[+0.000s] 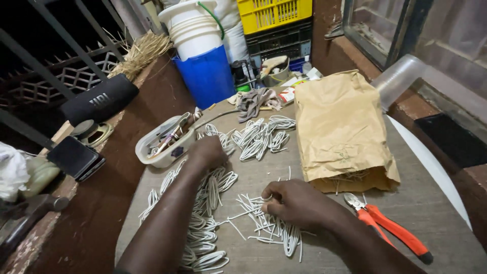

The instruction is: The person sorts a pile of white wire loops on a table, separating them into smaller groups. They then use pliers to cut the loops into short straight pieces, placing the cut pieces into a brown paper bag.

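Resting on a loose wire bundle [276,228] at the bench's [436,203] near edge, right hand [299,205] pinches strands, fingers narrow. Left hand [207,152] reaches into coils [213,182] mid-bench; grip hidden, cannot tell. Risk: cut ends snag, dragging neighbouring coils; cutters [390,228] lie close.

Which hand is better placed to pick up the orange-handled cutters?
Probably the right hand. It rests on the loose white wire pieces right beside the orange-handled cutters, with bare table between them. The left hand is stretched away toward the white plastic tub, across the coiled wire bundles.
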